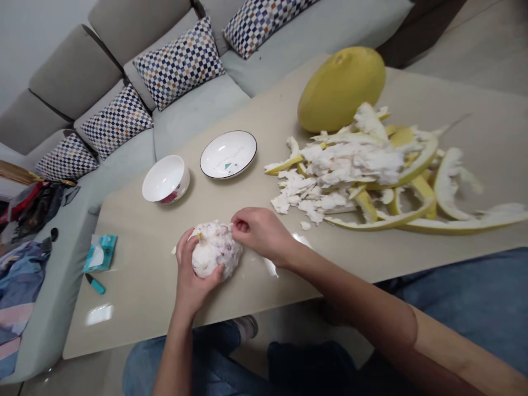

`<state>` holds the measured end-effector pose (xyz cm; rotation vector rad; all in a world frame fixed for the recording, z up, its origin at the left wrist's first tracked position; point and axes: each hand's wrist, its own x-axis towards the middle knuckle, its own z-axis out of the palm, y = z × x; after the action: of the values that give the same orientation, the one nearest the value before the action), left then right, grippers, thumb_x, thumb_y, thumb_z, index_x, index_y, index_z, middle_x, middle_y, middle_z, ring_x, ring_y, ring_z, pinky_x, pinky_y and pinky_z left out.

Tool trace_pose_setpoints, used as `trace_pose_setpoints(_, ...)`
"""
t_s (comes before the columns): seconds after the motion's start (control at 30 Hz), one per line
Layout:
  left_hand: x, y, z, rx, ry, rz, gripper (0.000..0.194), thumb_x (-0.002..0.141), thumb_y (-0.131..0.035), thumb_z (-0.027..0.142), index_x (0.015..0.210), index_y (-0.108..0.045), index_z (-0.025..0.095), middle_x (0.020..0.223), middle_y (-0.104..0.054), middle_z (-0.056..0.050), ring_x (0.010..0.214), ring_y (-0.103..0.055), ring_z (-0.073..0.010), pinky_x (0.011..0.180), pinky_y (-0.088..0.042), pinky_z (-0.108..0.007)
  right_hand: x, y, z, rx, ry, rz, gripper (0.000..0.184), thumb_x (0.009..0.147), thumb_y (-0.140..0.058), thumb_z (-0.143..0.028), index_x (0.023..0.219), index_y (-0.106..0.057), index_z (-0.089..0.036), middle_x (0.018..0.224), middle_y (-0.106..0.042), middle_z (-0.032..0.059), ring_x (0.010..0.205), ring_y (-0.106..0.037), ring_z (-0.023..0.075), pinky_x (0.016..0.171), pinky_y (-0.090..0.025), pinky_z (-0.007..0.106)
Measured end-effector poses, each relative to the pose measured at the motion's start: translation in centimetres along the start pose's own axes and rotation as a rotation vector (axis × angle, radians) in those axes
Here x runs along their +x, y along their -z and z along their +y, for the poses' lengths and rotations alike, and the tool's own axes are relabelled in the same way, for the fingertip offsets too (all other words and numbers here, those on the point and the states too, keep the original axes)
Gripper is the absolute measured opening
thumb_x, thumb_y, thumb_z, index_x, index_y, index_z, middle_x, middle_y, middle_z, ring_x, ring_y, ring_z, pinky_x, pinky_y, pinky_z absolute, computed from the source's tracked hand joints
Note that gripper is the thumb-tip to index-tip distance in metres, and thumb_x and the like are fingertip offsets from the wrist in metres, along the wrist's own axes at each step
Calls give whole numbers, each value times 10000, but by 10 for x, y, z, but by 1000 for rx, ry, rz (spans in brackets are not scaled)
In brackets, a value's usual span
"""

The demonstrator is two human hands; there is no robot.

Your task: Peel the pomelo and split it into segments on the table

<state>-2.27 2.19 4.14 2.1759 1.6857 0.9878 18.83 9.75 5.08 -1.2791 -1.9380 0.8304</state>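
Observation:
A peeled pomelo (212, 250), mostly covered in white pith with pinkish patches, rests at the near side of the table. My left hand (194, 275) grips it from the left and front, thumb along the near side and fingers round the far left. At its right side, the fingertips of my right hand (259, 231) are pinched together against the pith. Whatever bit of pith lies between those fingertips is too small to make out clearly. A small yellow spot shows on top of the fruit.
A whole yellow pomelo (342, 91) stands behind a heap of peel strips and pith (355, 165) on the right. Beyond my hands are a white bowl (165, 179) and a plate (228, 154). A tissue pack (101, 253) and a teal-capped pen (95, 284) lie left on the table (140, 297).

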Motion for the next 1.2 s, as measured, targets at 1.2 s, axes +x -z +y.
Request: trace_pose_setpoints(1.2, 48, 49, -26, -221, 56, -507, 633, 881, -577, 606, 1435, -488, 311, 1567, -378, -94, 1496, -260, -309, 1213, -260, -494, -117, -49, -10, 263, -111, -326, 178, 861, -588, -172, 1028, -648, -182, 978, -704, 65, 797, -641, 171, 736, -486, 279)
